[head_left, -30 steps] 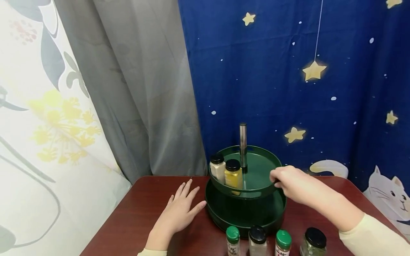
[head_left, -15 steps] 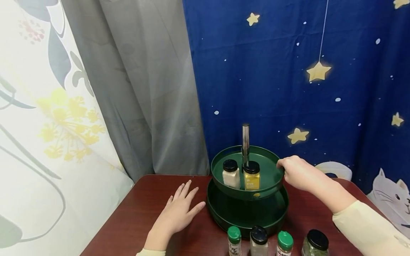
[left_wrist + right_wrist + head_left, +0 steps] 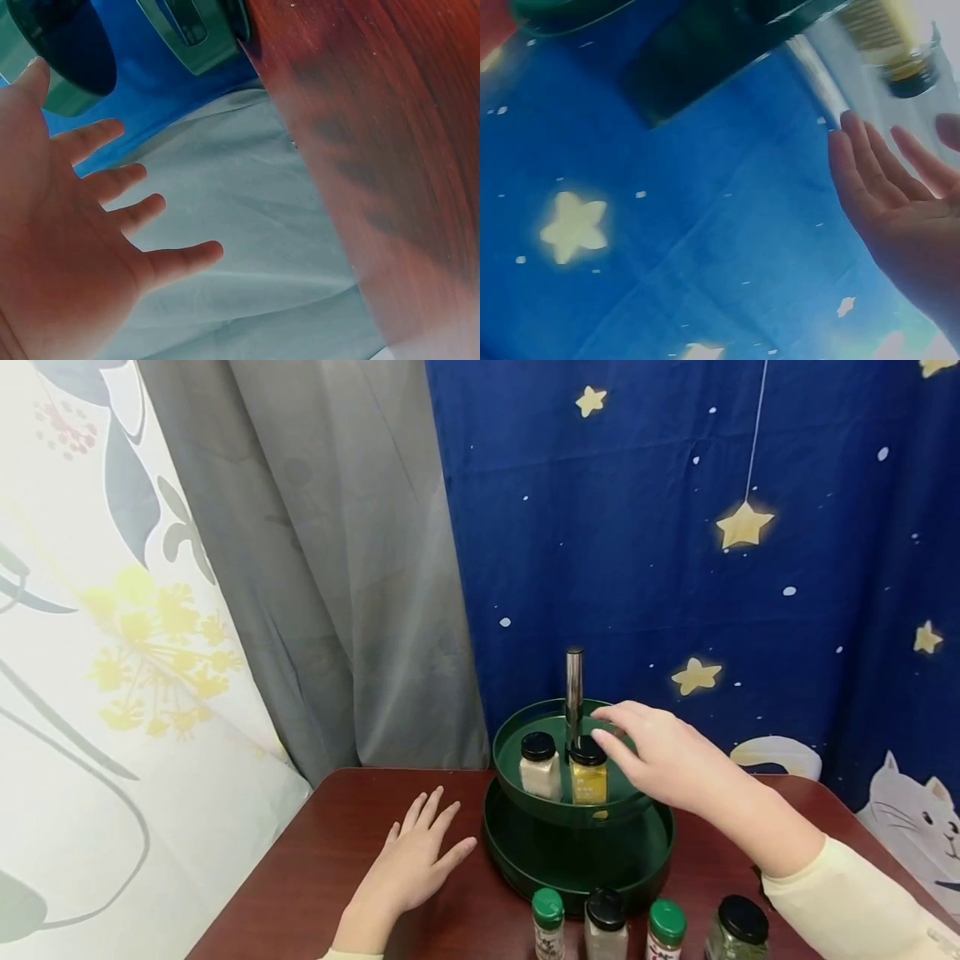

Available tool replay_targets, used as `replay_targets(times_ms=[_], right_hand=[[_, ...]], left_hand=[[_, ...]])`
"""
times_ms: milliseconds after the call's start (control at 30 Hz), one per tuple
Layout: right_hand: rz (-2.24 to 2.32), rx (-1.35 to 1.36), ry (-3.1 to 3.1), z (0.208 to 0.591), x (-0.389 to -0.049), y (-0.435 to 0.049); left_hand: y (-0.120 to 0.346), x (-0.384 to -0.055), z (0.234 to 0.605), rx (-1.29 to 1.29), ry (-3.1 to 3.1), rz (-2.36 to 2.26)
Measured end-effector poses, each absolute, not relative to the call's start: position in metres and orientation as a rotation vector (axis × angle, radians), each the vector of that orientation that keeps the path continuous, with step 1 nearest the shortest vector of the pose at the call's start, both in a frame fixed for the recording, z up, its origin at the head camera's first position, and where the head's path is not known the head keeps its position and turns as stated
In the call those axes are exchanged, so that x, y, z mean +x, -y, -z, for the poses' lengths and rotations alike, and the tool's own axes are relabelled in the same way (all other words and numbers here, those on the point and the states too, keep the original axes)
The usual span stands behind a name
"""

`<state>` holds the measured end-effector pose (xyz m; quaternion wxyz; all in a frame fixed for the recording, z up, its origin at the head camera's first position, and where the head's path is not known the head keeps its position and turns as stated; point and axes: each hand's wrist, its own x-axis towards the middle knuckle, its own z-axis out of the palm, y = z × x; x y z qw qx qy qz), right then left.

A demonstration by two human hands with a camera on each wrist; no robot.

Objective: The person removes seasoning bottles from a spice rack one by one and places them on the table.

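Observation:
A green two-tier round tray (image 3: 577, 864) with a metal post (image 3: 574, 685) stands on the table. On its upper tier are a black-lidded jar of yellow powder (image 3: 589, 783) and a black-lidded jar of pale powder (image 3: 540, 777), side by side. My right hand (image 3: 667, 760) hovers over the upper tier's right side, thumb and fingers apart, near the yellow jar's lid. In the right wrist view a gap shows between the fingers and the yellow jar (image 3: 881, 34). My left hand (image 3: 408, 867) is spread over the table, left of the tray, holding nothing.
In front of the tray stand a green-capped shaker (image 3: 548, 918), a black-lidded jar (image 3: 606, 927), another green-capped shaker (image 3: 666, 927) and a black-lidded jar of green flakes (image 3: 738, 931). Curtains hang behind the brown table (image 3: 300, 877).
The upper tier has turned, bringing both jars rightward to the front. My right hand has let go of its right rim and moved left, toward the yellow jar. My left hand stays nearly still.

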<state>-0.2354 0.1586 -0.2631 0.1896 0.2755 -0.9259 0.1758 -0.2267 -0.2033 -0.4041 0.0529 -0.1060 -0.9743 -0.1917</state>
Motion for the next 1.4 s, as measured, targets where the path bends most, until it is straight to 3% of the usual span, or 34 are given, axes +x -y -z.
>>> replay_targets(times_ms=[367,1033,1400], right_hand=[[-0.239,0.877,2.62,0.263,-0.228,-0.135],[-0.557,0.821,2.605,0.264,-0.235,-0.13],[-0.603,0.762,2.405,0.235,-0.219,-0.138]], left_hand=[[0.202,-0.227,0.403,-0.332,2.961,0.593],[0.2,-0.229,0.404,-0.346,2.948,0.578],[0.2,-0.229,0.405,-0.345,2.96,0.6]])
